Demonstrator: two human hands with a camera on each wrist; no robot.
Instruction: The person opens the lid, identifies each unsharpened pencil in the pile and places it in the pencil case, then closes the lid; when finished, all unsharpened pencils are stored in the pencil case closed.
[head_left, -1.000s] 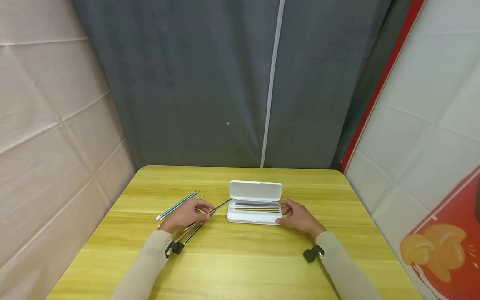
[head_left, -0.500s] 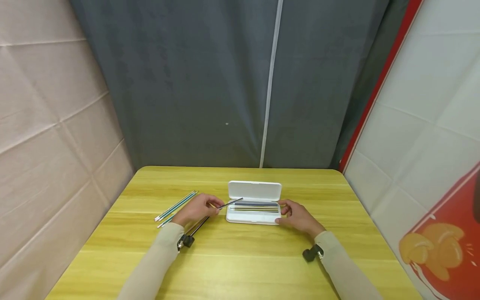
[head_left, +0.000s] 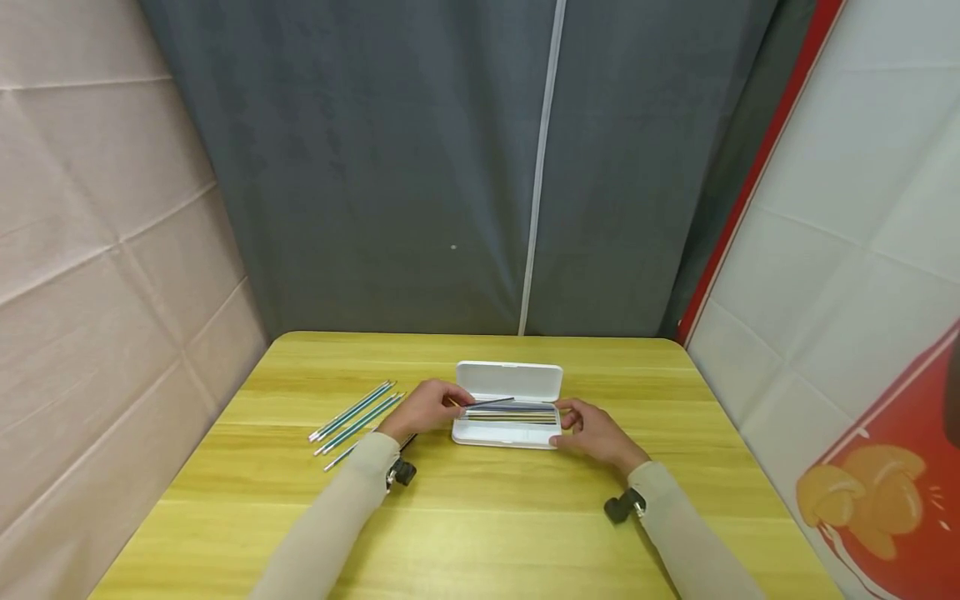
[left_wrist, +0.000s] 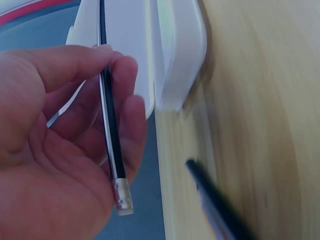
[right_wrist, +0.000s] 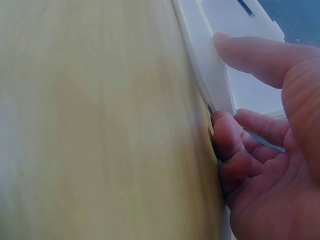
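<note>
Sitting at a yellow wooden surface (head_left: 480, 517), a person is pinching a dark pencil (head_left: 491, 402) in the left hand (head_left: 423, 408) over an open white pencil case (head_left: 510, 382), while the right hand (head_left: 596, 433) is gripping the case's end; loose green pencils (head_left: 352, 414) are lying just outside the left hand. Closer in, the left wrist view is showing fingers (left_wrist: 127, 105) curling round the pencil (left_wrist: 110, 130), eraser end nearest. Opposite, the right wrist view is showing the right hand (right_wrist: 260, 150) clasping the case (right_wrist: 210, 75) with thumb and curled fingers.
</note>
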